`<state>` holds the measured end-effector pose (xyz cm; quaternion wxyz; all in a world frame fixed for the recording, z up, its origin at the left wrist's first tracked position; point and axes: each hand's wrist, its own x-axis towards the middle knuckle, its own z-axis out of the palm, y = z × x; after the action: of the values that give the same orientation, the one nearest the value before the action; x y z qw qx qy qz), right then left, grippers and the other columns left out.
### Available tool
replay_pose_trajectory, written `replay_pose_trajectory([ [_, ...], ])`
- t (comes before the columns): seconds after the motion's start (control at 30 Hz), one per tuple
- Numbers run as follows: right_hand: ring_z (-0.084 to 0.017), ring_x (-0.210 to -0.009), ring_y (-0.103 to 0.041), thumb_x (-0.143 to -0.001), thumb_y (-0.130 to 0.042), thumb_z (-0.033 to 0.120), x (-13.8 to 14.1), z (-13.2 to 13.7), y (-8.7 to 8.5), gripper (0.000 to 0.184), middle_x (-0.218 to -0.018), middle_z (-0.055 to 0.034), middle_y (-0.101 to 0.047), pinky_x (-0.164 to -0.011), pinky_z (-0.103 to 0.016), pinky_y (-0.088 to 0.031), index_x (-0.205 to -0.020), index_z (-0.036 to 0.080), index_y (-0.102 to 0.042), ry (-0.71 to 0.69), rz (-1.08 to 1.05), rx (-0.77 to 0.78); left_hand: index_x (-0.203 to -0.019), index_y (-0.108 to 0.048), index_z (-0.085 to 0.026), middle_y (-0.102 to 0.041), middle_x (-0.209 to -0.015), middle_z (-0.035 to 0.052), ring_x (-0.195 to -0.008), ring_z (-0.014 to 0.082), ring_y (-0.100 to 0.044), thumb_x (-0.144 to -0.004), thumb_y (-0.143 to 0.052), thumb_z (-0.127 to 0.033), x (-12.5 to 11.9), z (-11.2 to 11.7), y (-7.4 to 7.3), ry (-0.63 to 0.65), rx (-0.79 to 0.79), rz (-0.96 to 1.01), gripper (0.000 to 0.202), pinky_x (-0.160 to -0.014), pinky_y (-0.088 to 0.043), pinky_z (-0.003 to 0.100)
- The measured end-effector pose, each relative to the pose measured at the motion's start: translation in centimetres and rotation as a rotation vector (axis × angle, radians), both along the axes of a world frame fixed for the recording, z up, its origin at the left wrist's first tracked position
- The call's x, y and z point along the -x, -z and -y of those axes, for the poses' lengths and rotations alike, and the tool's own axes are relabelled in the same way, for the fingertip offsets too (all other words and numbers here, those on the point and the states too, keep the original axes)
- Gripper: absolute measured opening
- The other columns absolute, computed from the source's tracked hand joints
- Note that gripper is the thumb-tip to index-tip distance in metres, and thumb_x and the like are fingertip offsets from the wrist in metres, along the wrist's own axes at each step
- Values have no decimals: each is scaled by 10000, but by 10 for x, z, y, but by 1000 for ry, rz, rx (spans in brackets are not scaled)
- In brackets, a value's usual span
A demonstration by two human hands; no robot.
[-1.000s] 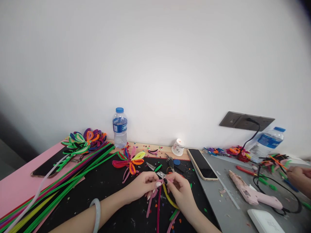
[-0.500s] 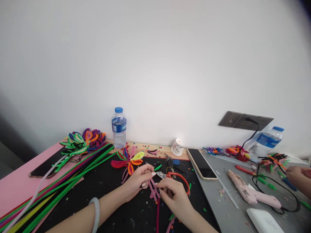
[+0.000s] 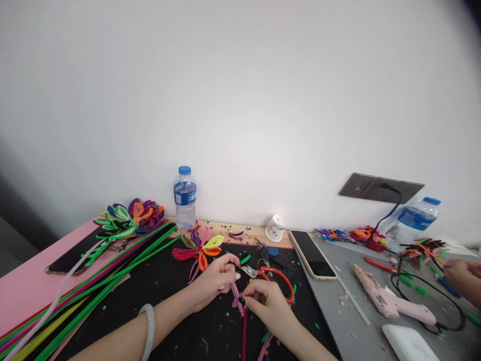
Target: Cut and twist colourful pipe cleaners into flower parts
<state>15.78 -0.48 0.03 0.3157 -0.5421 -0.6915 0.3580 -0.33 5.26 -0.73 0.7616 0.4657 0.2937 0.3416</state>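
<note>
My left hand [image 3: 219, 280] is closed in a pinch on the upper end of pink pipe cleaners [image 3: 235, 292] above the black mat [image 3: 195, 326]. Lower down the same strands, my right hand [image 3: 267, 302] is closed, its thumb and fingertips pressed against them. A small dark bit shows at those fingertips; I cannot tell what it is. A magenta pipe cleaner [image 3: 244, 333] runs down the mat below. Just behind the hands lie red-handled pliers [image 3: 276, 276]. A multicoloured pipe-cleaner flower [image 3: 199, 249] rests beyond my left wrist.
Pipe cleaners [image 3: 93, 281] are bundled at left, below finished flowers [image 3: 131, 218]. A water bottle [image 3: 185, 198], paper cup [image 3: 275, 228], keys [image 3: 263, 250] and phone [image 3: 312, 254] line the back. At right are a glue gun [image 3: 393, 301], its cord, and another person's hand [image 3: 464, 278].
The pink strands, spread apart before, now lie closer together between my hands. My right fingertips have shifted slightly; the left hand stays nearly in place.
</note>
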Motion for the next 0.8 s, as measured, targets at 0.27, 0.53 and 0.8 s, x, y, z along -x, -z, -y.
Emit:
replay_pose_trajectory([
  [0.27, -127, -597, -515, -747, -517, 109, 3, 6, -2, 173, -620, 14, -575, -560, -213, -345, -623, 189, -607, -101, 203, -165, -832, -488, -169, -314, -535, -115, -394, 11, -191, -672, -681, -264, 1, 1, 1, 15, -8, 23, 268, -404, -130, 189],
  [0.53, -107, -531, -415, -767, -476, 136, 2, 3, -4, 213, -553, 30, -476, -504, -201, -302, -566, 160, -543, -6, 7, -12, -937, -593, -146, -526, -753, -4, -484, 27, -377, -748, -625, -353, 1, 2, -1, -14, 76, 142, 282, -471, -281, 183],
  [0.8, -89, -506, -311, -833, -468, 285, 2, 4, -12, 268, -526, 49, -377, -475, -200, -245, -637, 135, -572, -75, -240, 135, -1033, -614, -151, -585, -880, 72, -639, 106, -522, -733, -665, -261, 3, 8, 1, 166, 160, 228, 324, -578, -418, 259],
])
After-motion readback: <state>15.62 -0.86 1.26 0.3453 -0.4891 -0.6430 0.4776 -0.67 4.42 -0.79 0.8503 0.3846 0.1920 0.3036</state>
